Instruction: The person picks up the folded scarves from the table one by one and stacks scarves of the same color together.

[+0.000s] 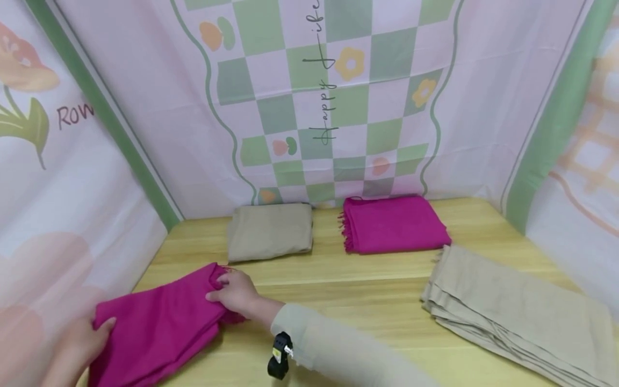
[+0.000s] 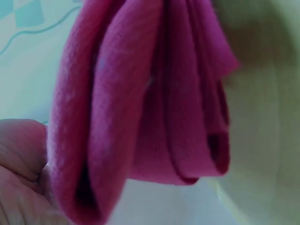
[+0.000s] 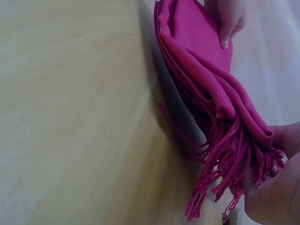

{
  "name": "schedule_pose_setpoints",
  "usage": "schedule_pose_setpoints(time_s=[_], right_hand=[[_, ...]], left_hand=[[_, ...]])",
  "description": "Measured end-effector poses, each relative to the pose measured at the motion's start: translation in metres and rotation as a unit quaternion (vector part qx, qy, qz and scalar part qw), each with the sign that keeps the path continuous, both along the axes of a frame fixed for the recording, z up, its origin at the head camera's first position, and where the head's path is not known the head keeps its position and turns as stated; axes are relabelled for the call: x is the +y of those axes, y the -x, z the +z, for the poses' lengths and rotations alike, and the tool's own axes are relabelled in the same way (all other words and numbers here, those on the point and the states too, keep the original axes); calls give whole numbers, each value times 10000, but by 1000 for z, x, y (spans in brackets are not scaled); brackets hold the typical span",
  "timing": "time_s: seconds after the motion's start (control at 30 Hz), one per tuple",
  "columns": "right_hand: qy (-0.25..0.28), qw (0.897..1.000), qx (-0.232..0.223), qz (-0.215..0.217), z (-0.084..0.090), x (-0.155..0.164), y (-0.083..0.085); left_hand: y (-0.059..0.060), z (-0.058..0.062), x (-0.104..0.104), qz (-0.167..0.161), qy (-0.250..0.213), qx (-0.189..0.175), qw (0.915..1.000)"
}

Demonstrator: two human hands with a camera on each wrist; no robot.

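Note:
Both hands hold a folded magenta scarf (image 1: 155,322) at the table's left front. My left hand (image 1: 79,346) grips its left end, thumb on top and fingers out of sight beneath. At the fringed end, my right hand (image 1: 238,294) pinches the cloth with the thumb on its upper face. The right wrist view shows the twisted fringe (image 3: 225,159) hanging down beside the right hand (image 3: 276,187), with the scarf's lower folds tilted off the tabletop. Stacked, looped folds of the scarf (image 2: 117,93) fill the left wrist view next to the left hand (image 2: 23,173).
On the wooden table (image 1: 329,301), a folded beige cloth (image 1: 271,231) lies at the back left. Beside it is another folded magenta scarf (image 1: 394,226) with fringe. A larger, layered beige scarf (image 1: 522,317) lies at the right. Printed curtains (image 1: 338,107) enclose the table's back and sides.

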State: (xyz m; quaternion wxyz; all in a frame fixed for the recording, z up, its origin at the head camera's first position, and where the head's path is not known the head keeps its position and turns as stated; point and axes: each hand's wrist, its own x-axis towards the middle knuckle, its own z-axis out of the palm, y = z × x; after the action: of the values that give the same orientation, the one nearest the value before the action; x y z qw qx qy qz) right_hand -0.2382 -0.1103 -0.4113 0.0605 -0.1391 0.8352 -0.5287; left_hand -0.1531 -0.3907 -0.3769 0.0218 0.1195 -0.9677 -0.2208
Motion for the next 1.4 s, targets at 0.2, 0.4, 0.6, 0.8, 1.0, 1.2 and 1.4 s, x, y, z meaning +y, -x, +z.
schedule_pose_setpoints(time_s=[0.2, 0.4, 0.6, 0.8, 1.0, 1.2, 1.4], right_hand=[[223, 9997, 97, 62, 8, 12, 0], [324, 9994, 98, 31, 18, 23, 0], [315, 9985, 442, 59, 24, 32, 0], [402, 9977, 552, -13, 31, 47, -3], [502, 9974, 506, -57, 37, 62, -5], [543, 9969, 550, -151, 38, 78, -6], [602, 9972, 390, -228, 36, 94, -6]], left_hand=[[5, 9, 8, 55, 41, 121, 9999], [14, 15, 16, -22, 134, 536, 9985], [21, 21, 20, -84, 161, 672, 9976], [28, 25, 27, -242, 95, 834, 9962], [32, 26, 38, -443, 2, 1162, 9922], [40, 24, 52, -647, -146, 1315, 9891], [48, 22, 66, -852, -249, 1449, 9855]])
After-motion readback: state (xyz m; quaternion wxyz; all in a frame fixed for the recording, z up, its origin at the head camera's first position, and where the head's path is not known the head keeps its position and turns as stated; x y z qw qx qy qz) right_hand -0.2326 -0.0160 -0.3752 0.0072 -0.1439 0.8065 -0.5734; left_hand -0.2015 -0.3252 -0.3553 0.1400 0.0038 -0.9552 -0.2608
